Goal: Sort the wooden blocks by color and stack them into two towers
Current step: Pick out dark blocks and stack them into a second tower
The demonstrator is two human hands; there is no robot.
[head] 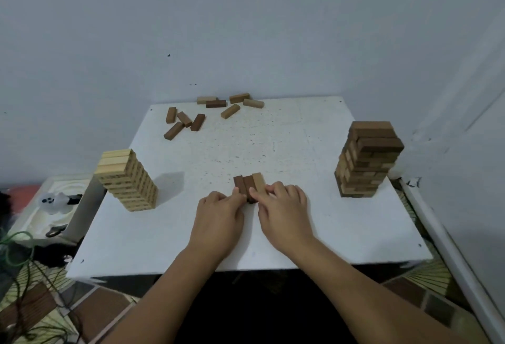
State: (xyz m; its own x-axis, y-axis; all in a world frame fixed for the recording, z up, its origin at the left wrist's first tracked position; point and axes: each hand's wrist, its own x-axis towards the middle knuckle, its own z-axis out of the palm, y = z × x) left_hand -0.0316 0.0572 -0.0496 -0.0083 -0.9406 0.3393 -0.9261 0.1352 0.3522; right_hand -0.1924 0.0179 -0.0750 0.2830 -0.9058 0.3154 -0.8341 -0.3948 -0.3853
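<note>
White table (300, 220), grey wall. Left hand (218, 218) and right hand (284, 212) pinched three blocks (249, 184) together between the towers; next, lifting them onto the dark tower (367, 159).

Near ends of three side-by-side brown wooden blocks (248, 186) hidden under fingertips of left hand (218, 216) and right hand (284, 214). Forearms cut off at 6 o'clock edge. Small white figure (53, 202), 9 o'clock off white desk (355, 229), too blurred to identify.

home room, tiled floor (103, 313), small white table (328, 220), bare wall (246, 29)
</note>
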